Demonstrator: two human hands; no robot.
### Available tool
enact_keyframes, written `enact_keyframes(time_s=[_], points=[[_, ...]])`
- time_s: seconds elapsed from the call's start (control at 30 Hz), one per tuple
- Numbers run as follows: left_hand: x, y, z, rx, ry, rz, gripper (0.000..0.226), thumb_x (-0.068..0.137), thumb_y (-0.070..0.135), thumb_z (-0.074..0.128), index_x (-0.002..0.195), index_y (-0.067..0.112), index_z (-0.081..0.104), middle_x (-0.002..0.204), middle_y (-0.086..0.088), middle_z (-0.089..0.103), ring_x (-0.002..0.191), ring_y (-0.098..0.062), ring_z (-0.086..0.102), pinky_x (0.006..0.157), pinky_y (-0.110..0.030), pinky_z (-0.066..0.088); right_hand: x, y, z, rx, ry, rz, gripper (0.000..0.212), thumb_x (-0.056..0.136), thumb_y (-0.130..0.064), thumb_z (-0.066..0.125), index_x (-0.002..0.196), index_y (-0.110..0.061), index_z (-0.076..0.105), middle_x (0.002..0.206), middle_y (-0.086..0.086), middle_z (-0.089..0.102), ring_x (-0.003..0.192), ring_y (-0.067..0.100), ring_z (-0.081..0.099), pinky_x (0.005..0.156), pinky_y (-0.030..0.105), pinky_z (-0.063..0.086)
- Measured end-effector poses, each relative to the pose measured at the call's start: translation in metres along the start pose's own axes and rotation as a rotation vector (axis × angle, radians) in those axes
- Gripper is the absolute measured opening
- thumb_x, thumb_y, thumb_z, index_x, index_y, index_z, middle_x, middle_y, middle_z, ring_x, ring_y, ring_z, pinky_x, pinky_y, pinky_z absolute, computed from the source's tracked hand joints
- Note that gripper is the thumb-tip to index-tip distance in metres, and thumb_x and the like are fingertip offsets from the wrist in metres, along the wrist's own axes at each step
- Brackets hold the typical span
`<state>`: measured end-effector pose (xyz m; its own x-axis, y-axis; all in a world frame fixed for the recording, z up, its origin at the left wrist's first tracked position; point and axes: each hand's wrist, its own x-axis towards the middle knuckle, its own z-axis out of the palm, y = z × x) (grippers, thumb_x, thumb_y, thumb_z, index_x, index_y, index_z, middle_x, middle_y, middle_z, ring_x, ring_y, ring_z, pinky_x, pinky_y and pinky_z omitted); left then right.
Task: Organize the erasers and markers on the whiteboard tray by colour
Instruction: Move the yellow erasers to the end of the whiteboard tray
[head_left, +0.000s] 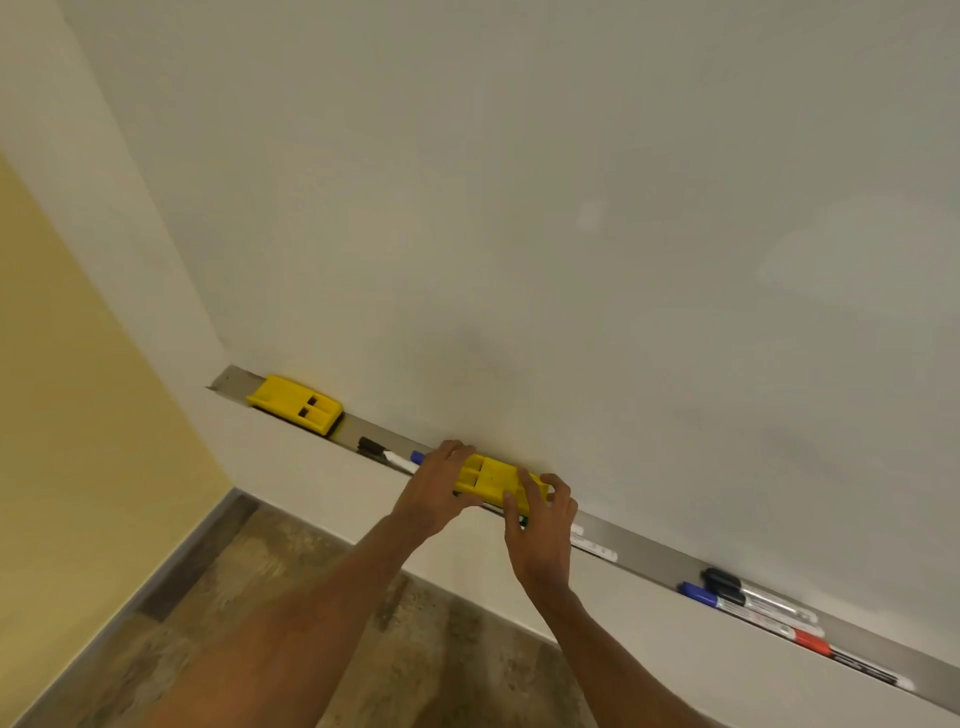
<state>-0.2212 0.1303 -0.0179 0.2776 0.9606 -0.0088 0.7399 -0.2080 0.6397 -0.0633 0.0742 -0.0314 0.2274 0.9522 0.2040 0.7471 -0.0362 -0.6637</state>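
Fingers (529, 491) of both hands are curling round the yellow eraser (491, 480), left hand (434, 488) gripping its left end and right hand (540, 527) its right, on the tray (649, 553). Second yellow eraser (294, 404) is sitting far left, black marker (374, 448) lying between.

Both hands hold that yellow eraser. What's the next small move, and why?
Probably lift the yellow eraser that the left hand and right hand grip and carry it to the second yellow eraser at the tray's left end. A black marker and blue marker lie between, so sliding might shove them.
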Motion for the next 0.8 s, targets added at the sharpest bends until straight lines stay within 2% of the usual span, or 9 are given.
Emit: enact_keyframes(time_s=[0.13,0.3,0.43,0.57,0.63,0.7,0.8], points=[[0.006,-0.024,-0.032,0.152,-0.064,-0.008,0.067,0.083,0.033,0.069,0.142,0.023,0.039,0.144,-0.008,0.034,0.124,-0.029,0.044,0.102,-0.037,0.041,0.004,-0.024,0.021,0.031,-0.028,-0.056,0.035,0.093,-0.030,0.055,0.127,-0.023,0.053,0.134,0.010,0.042,0.116,0.029,0.044,0.088,0.044,0.053],[0.008,-0.049,-0.065,0.177,-0.041,-0.046,0.062,0.083,0.027,0.070,0.138,0.022,0.043,0.139,-0.010,0.036,0.120,-0.030,0.046,0.098,-0.042,0.044,0.014,-0.052,0.045,0.058,-0.106,-0.098,0.035,0.095,-0.024,0.050,0.130,-0.020,0.048,0.137,0.012,0.040,0.118,0.028,0.044,0.097,0.045,0.049],[0.004,-0.075,-0.087,0.163,0.015,-0.084,0.060,0.085,0.025,0.067,0.139,0.019,0.042,0.141,-0.012,0.036,0.124,-0.031,0.043,0.100,-0.041,0.042,0.024,-0.070,0.061,0.036,-0.186,-0.045,0.042,0.098,-0.024,0.044,0.138,-0.016,0.034,0.143,0.011,0.034,0.124,0.024,0.044,0.100,0.032,0.046],[0.001,-0.095,-0.103,0.186,0.030,-0.139,0.060,0.087,0.024,0.064,0.141,0.019,0.039,0.145,-0.013,0.032,0.129,-0.032,0.038,0.100,-0.045,0.042,0.026,-0.076,0.074,0.038,-0.242,-0.004,0.039,0.096,-0.019,0.048,0.134,-0.014,0.038,0.136,0.008,0.046,0.118,0.021,0.050,0.097,0.029,0.046],[0.001,-0.103,-0.110,0.190,0.028,-0.160,0.059,0.088,0.025,0.063,0.141,0.019,0.037,0.147,-0.013,0.030,0.131,-0.033,0.037,0.100,-0.047,0.042,0.026,-0.077,0.081,0.016,-0.293,-0.002,0.039,0.096,-0.020,0.049,0.133,-0.014,0.041,0.138,0.007,0.049,0.120,0.022,0.051,0.100,0.028,0.043],[0.003,-0.109,-0.115,0.198,0.034,-0.173,0.059,0.089,0.023,0.063,0.141,0.018,0.038,0.148,-0.013,0.029,0.131,-0.033,0.036,0.099,-0.048,0.042,0.025,-0.079,0.087,-0.087,-0.330,-0.096,0.043,0.097,-0.019,0.048,0.139,-0.016,0.040,0.146,0.006,0.044,0.131,0.024,0.045,0.109,0.032,0.036],[0.003,-0.117,-0.118,0.218,0.037,-0.177,0.059,0.089,0.019,0.063,0.142,0.017,0.038,0.149,-0.014,0.028,0.133,-0.034,0.033,0.101,-0.047,0.041,0.025,-0.080,0.094,-0.179,-0.312,-0.285,0.046,0.093,-0.013,0.054,0.138,-0.012,0.042,0.142,0.010,0.049,0.129,0.029,0.048,0.109,0.037,0.037]])
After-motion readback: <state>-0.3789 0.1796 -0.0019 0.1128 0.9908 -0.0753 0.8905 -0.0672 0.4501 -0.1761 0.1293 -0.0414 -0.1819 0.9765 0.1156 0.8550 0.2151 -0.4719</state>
